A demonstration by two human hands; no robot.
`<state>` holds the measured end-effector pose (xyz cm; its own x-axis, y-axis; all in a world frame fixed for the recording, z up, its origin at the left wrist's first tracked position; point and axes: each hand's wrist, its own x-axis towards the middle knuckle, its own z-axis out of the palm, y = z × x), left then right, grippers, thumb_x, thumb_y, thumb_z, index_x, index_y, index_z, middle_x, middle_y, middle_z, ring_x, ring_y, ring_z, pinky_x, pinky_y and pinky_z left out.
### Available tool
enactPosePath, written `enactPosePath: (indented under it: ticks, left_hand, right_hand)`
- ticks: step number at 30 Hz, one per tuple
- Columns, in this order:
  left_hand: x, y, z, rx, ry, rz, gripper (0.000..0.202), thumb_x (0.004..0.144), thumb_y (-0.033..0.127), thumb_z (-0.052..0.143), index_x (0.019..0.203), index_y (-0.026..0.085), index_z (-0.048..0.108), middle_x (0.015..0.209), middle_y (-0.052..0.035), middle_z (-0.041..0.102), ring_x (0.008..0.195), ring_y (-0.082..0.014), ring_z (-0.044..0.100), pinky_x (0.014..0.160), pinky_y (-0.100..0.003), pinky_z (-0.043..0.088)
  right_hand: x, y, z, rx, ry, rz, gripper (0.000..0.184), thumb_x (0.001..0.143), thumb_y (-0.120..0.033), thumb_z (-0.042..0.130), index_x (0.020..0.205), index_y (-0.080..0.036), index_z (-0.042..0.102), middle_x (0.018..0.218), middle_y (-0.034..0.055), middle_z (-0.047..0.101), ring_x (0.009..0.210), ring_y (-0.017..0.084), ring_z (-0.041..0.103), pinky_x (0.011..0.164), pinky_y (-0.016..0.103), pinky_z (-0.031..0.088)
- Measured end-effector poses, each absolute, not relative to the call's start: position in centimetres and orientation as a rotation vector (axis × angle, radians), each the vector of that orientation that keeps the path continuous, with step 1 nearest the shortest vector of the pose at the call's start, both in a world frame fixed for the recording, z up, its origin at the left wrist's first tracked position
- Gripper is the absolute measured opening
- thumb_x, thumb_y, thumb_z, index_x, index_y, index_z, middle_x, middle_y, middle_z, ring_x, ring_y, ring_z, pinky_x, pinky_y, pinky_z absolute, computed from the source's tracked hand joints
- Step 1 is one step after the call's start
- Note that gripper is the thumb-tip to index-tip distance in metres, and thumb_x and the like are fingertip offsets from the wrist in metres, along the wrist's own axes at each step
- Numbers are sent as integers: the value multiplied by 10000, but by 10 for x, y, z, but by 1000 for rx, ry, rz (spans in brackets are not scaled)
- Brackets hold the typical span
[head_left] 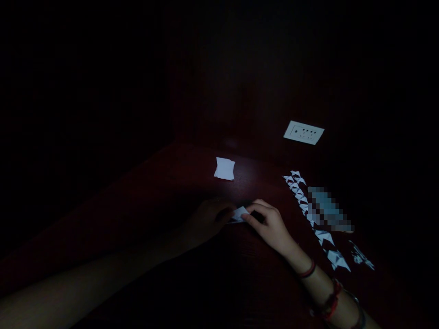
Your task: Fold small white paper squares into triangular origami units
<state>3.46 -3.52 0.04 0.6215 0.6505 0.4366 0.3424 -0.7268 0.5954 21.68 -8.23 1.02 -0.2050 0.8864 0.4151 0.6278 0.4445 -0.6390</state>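
"While darkness is swallowing most of the wall (245, 109), where is the action sitting?"

"Dead centre! A small piece of white paper (240, 213) is lying between the two hands, low over the dark red tabletop (259, 179). The right hand (272, 226) is pinching it, thumb on top, fingers curling behind."

"And the left hand (210, 217)?"

"It's curving around the other end, but shadow is covering those fingers; I can't tell whether they're gripping or only steadying."

"How should one be playing this?"

"A fold is being worked, I'd judge. Best to be lining up the edges first, pinning one end with the left, then running the right thumb firmly along the crease, flat against the tabletop. Something this small will likely be slipping if both hands are tugging."

"And around them?"

"Beyond the hands, a stack of white squares (225, 169) is catching the light, its edges not quite matching. Over right, a row of folded white pieces (324, 236) is running at a slant, a pixelated bluish object (327, 205) lying just beside it. Near the row's close end, some pale scraps (361, 257) are showing, too dim to make out. Higher up, a white socket plate (303, 132) is gleaming on the wall."
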Motion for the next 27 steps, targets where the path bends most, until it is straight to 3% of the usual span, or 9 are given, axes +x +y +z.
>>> enactPosePath:
  ticks: [5, 20, 27]
  left_hand:
    - [36, -37, 1, 2372, 760, 926, 102, 857, 153, 445, 872, 184, 541, 835, 20, 561, 742, -105, 526, 677, -223, 393]
    - [36, -40, 5, 2420, 801, 873, 115, 869, 190, 415, 863, 175, 529, 849, 2, 563, 770, -126, 525, 703, -248, 397]
    - [36, -39, 6, 2419, 772, 831, 96, 835, 169, 458, 843, 167, 554, 821, 9, 578, 735, -114, 536, 682, -224, 393]
  right_hand:
    - [211, -85, 13, -1303, -1947, 346, 79, 779, -139, 517, 714, -167, 552, 726, 11, 522, 715, 140, 480, 663, 255, 374]
    - [207, -87, 14, -1340, -1942, 256, 128, 802, -171, 516, 675, -173, 532, 691, 3, 520, 694, 138, 470, 667, 267, 361]
    - [210, -86, 14, -1229, -1933, 280, 73, 798, -168, 515, 738, -178, 555, 749, 16, 520, 745, 144, 479, 671, 266, 382]
